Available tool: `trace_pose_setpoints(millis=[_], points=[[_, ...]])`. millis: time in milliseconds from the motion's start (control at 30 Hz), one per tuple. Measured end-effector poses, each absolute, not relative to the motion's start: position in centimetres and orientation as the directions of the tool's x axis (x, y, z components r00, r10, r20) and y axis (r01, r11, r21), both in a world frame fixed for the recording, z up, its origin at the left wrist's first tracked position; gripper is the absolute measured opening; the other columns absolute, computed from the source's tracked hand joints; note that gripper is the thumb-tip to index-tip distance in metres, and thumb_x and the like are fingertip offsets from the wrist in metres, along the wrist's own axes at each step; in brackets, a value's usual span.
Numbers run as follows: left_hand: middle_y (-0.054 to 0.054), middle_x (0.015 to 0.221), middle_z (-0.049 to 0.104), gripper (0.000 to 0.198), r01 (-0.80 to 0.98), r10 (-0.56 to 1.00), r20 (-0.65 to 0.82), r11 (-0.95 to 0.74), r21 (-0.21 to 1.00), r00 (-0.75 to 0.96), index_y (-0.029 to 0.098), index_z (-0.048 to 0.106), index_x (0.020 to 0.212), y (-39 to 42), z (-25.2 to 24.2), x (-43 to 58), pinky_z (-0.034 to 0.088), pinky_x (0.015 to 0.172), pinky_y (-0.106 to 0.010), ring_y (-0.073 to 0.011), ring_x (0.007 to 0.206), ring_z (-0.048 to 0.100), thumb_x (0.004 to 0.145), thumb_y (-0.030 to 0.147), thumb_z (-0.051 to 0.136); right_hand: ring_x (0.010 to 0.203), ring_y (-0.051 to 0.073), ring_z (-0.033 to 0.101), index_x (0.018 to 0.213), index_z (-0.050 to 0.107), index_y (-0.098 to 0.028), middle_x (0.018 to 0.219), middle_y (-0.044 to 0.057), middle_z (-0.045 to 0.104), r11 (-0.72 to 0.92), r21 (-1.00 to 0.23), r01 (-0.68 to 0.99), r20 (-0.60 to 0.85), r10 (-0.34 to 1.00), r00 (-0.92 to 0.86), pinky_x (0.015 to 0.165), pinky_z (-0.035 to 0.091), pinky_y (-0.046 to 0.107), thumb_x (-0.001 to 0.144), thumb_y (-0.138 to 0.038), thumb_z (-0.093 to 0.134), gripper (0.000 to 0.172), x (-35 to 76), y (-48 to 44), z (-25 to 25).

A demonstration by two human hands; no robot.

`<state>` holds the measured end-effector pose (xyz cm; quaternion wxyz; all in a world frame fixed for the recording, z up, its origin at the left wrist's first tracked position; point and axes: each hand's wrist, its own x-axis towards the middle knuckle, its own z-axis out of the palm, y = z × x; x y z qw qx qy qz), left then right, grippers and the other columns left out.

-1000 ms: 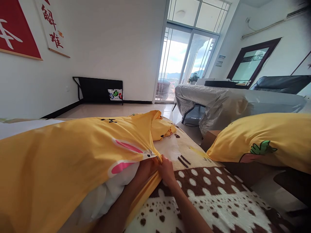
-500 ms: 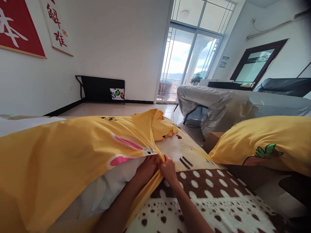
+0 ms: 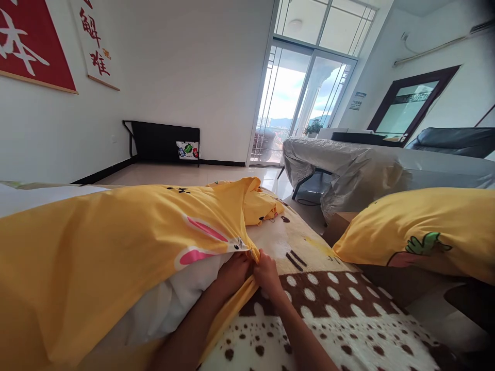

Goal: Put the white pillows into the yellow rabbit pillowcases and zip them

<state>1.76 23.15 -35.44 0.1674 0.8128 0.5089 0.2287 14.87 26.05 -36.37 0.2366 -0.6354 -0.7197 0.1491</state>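
A yellow duvet cover (image 3: 127, 226) with a pink-eared rabbit print spreads over the left of the bed. White quilt filling (image 3: 162, 304) shows through its long opening. My left hand (image 3: 236, 270) reaches into that opening, closed at the cover's gathered edge, its fingertips partly hidden under the cloth. Right beside it, my right hand (image 3: 266, 272) pinches the bunched yellow edge from outside. From between my hands, a strip of the cover runs down toward me, under my left forearm.
A patterned brown and cream blanket (image 3: 320, 293) covers the bed. At the right, a yellow pillow (image 3: 417, 226) rests on a cardboard box (image 3: 340, 224). Beyond stand a plastic-wrapped table (image 3: 348, 159), a black folded frame (image 3: 162, 141) by the wall and a glass door (image 3: 294, 103).
Both hands keep their hold on the gathered edge and have barely moved. The raised fold of the cover just beyond them has sunk slightly. The view has shifted a little.
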Motion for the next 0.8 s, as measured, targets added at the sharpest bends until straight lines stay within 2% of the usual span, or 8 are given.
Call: trace_pose_setpoints(millis=[100, 233, 433, 567, 700, 800], points=[[-0.009, 0.127, 0.056, 0.037, 0.762, 0.910, 0.170, -0.410, 0.501, 0.378, 0.016, 0.060, 0.111, 23.0, -35.6, 1.9, 0.036, 0.106, -0.036, -0.0218, 0.124, 0.044, 0.085, 0.011, 0.034, 0.070, 0.016, 0.054, 0.081, 0.058, -0.014, 0.077, 0.009, 0.064, 0.142, -0.488, 0.862, 0.144, 0.986, -0.081, 0.058, 0.024, 0.025, 0.079, -0.007, 0.040, 0.019, 15.0, 25.8, -36.6], [-0.007, 0.129, 0.055, 0.038, 0.795, 0.934, 0.105, -0.346, 0.498, 0.340, 0.018, 0.058, 0.113, 22.8, -35.3, 1.7, 0.038, 0.104, -0.037, -0.0219, 0.124, 0.044, 0.084, 0.011, 0.035, 0.070, 0.015, 0.053, 0.077, 0.060, -0.016, 0.078, 0.008, 0.064, 0.154, -0.481, 0.863, 0.148, 0.985, -0.093, 0.058, 0.024, 0.025, 0.082, -0.019, 0.048, 0.014, 15.2, 25.9, -36.7], [-0.014, 0.129, 0.054, 0.036, 0.792, 0.959, 0.100, -0.274, 0.546, 0.263, 0.013, 0.057, 0.112, 22.6, -35.0, 1.6, 0.040, 0.101, -0.041, -0.0279, 0.122, 0.047, 0.081, 0.010, 0.039, 0.069, 0.014, 0.050, 0.072, 0.059, -0.016, 0.076, 0.007, 0.060, 0.180, -0.485, 0.856, 0.175, 0.979, -0.107, 0.057, 0.024, 0.024, 0.079, -0.026, 0.054, 0.013, 15.5, 26.5, -36.6], [-0.010, 0.120, 0.060, 0.033, 0.737, 0.956, 0.183, -0.293, 0.609, 0.228, 0.016, 0.060, 0.109, 23.1, -35.2, 1.8, 0.043, 0.096, -0.035, -0.0254, 0.113, 0.053, 0.083, 0.014, 0.040, 0.066, 0.013, 0.047, 0.072, 0.058, -0.015, 0.074, 0.006, 0.059, 0.190, -0.493, 0.849, 0.183, 0.977, -0.112, 0.057, 0.024, 0.023, 0.076, -0.015, 0.049, 0.010, 15.4, 26.6, -36.4], [-0.006, 0.110, 0.066, 0.034, 0.596, 0.920, 0.313, -0.393, 0.700, 0.238, 0.018, 0.063, 0.103, 23.7, -35.4, 1.8, 0.043, 0.095, -0.032, -0.0211, 0.105, 0.057, 0.078, 0.009, 0.041, 0.065, 0.013, 0.046, 0.073, 0.058, -0.014, 0.072, 0.006, 0.061, 0.193, -0.514, 0.836, 0.179, 0.977, -0.116, 0.058, 0.024, 0.023, 0.071, -0.005, 0.042, 0.019, 15.5, 26.4, -36.1], [-0.007, 0.106, 0.066, 0.033, 0.573, 0.889, 0.343, -0.457, 0.681, 0.302, 0.017, 0.065, 0.095, 23.8, -35.6, 1.8, 0.043, 0.095, -0.034, -0.0219, 0.103, 0.057, 0.071, 0.006, 0.044, 0.063, 0.013, 0.046, 0.071, 0.058, -0.015, 0.068, 0.005, 0.060, 0.188, -0.529, 0.827, 0.171, 0.979, -0.113, 0.057, 0.023, 0.024, 0.069, -0.004, 0.041, 0.020, 15.7, 26.2, -35.8]])
